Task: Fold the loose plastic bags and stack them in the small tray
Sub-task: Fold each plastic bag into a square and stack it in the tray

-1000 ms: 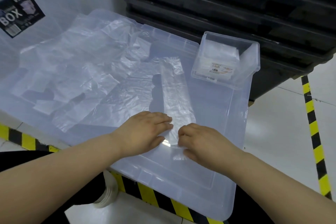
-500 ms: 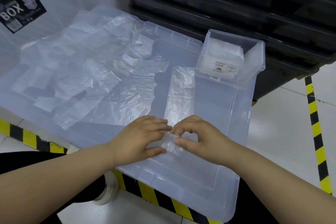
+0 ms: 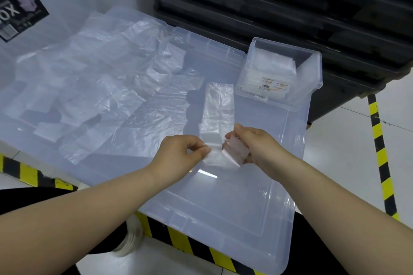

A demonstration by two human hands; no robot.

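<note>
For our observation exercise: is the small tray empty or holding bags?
Holding bags: a stack of folded bags lies inside the small tray, visible through its clear walls.

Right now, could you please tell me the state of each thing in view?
bag, narrow strip flat on the lid, near end lifted and partly folded.
left hand, pinches the bag's near end.
right hand, grips the folded end.
tray, upright at the lid's far right corner.
folded bags, stacked in the tray.
loose bags, unfolded, spread over the lid's left.
lid, lying flat.
</note>
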